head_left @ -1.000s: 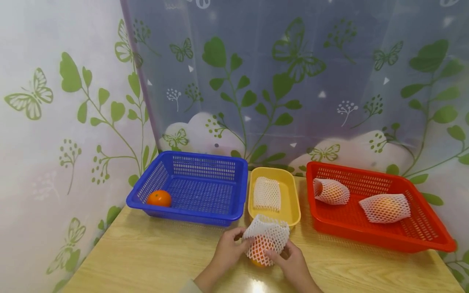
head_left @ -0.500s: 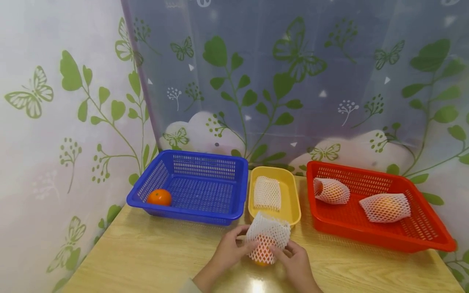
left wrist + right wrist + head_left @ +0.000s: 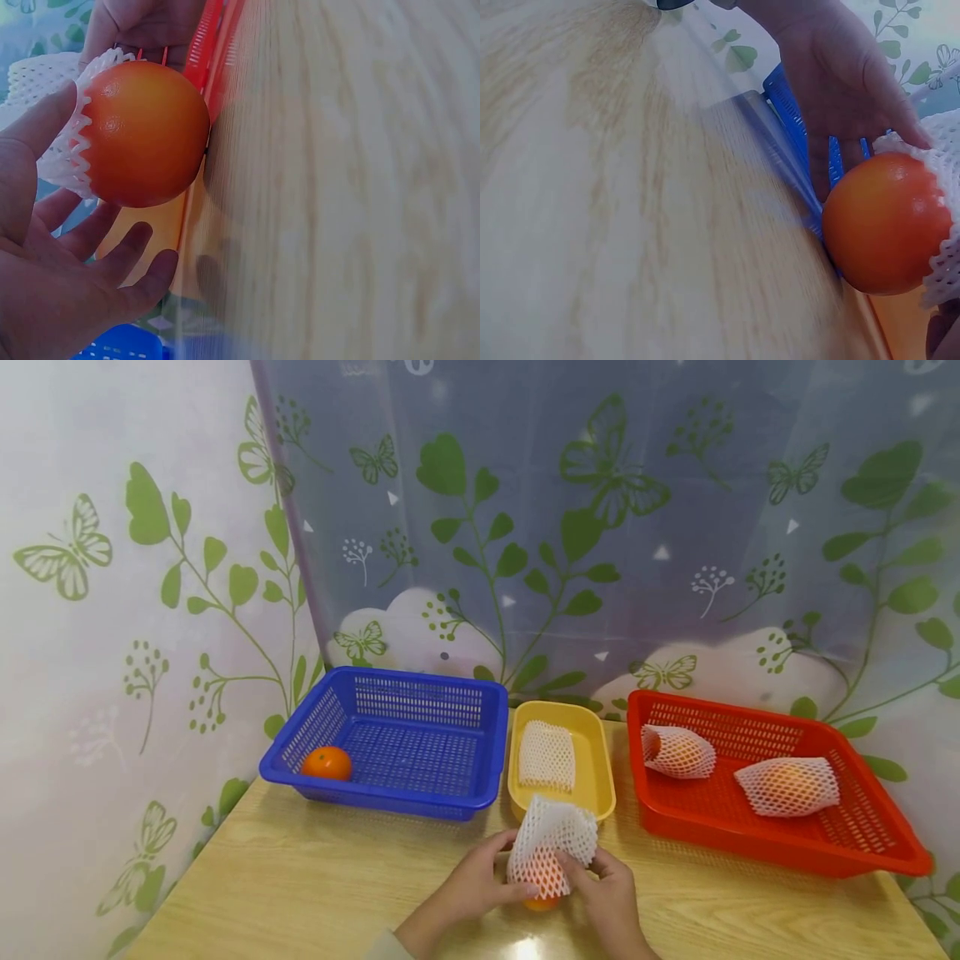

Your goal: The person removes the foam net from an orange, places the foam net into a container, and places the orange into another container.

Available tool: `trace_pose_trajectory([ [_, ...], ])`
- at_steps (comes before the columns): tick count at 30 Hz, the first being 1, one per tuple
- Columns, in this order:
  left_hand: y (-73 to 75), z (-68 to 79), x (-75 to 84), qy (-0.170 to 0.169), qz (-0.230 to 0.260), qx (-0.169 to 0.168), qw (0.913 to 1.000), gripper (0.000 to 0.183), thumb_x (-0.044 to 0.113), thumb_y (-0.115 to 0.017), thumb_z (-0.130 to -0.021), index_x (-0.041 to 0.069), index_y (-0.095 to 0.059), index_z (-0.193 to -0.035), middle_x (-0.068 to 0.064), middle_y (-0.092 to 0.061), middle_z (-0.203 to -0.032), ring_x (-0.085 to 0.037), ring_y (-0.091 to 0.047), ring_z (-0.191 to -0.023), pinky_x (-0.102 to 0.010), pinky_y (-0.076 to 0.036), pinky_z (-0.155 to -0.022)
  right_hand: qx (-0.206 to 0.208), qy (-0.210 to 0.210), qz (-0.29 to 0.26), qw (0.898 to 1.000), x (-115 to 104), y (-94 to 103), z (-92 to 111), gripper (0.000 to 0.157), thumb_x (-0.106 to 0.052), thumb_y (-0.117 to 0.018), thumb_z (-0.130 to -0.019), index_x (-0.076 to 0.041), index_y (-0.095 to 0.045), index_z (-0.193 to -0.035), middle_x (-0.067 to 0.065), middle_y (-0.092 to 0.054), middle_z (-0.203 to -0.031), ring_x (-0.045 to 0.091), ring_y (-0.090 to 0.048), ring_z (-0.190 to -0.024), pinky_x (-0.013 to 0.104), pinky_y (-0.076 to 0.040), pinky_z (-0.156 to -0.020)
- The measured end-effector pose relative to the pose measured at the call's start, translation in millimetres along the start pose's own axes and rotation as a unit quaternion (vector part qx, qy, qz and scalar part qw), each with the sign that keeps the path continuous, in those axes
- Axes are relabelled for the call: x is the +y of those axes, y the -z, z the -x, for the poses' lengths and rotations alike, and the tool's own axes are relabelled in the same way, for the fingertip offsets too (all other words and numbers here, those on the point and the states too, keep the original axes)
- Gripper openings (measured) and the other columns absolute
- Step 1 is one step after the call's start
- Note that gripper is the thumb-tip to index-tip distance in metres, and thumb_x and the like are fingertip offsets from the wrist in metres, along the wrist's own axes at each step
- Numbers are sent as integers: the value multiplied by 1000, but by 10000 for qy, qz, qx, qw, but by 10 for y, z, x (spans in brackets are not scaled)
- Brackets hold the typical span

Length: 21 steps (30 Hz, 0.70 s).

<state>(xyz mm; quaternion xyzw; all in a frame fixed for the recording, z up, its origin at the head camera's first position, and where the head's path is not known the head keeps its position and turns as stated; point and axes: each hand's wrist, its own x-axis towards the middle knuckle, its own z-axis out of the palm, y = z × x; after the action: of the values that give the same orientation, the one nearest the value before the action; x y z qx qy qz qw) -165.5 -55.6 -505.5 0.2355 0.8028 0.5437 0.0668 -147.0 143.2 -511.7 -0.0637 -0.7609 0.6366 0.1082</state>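
In the head view an orange (image 3: 542,902) sits partly inside a white foam fruit net (image 3: 558,835), low over the table. Its bare lower end pokes out towards me. My left hand (image 3: 480,878) holds the net from the left, the thumb laid along its near edge. From the other side my right hand (image 3: 606,893) grips the net, thumb in front and fingers mostly hidden behind. Seen from the left wrist, the orange (image 3: 150,135) has a large bare side, and the net's toothed rim (image 3: 79,142) circles it under the left thumb.
A blue basket (image 3: 420,802) with one bare orange (image 3: 327,763) stands at left. Behind the hands, a yellow tray (image 3: 596,777) holds a flat foam net (image 3: 547,755). At right, a red basket (image 3: 720,835) contains two netted fruits (image 3: 791,785). All stand on the wooden table (image 3: 300,877).
The net and orange have shifted slightly right. My left thumb has slid down to the net's near edge, and the right thumb has moved a little up the net.
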Motion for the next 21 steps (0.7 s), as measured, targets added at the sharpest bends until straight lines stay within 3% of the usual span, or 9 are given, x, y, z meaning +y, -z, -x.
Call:
trace_pose_trajectory([
  [7,18,-1,-14,-188,-142,144,9996,51,30,-80,-81,10,-62,-124,-7,-61,-124,-23,-55,-117,-40,-48,-97,-149,-131,9,9998,-6,10,4,37,-21,-77,-84,0,-69,-114,9,-71,-103,9,-62,-88,21,-52,-75],
  [12,18,-5,11,-205,-42,530,9984,37,26,-76,-85,7,-67,-115,-7,-65,-117,-23,-58,-110,-32,-52,-88,-436,-327,-53,9985,-7,23,36,46,-23,-76,-86,-3,-62,-125,11,-68,-112,13,-60,-94,22,-53,-79],
  [17,8,-39,36,-38,-65,944,9955,19,22,-73,-87,8,-69,-100,-2,-68,-101,-16,-60,-98,-31,-50,-84,-830,-85,118,9964,-26,22,79,49,-19,-77,-84,-4,-58,-127,11,-65,-115,16,-59,-98,28,-52,-86],
  [21,-13,-54,32,100,168,1175,9929,20,20,-70,-90,5,-68,-102,-4,-69,-98,-17,-61,-94,-29,-52,-81,-986,20,143,9950,-19,21,97,53,-18,-78,-83,-8,-57,-131,8,-64,-120,16,-60,-99,29,-51,-88],
])
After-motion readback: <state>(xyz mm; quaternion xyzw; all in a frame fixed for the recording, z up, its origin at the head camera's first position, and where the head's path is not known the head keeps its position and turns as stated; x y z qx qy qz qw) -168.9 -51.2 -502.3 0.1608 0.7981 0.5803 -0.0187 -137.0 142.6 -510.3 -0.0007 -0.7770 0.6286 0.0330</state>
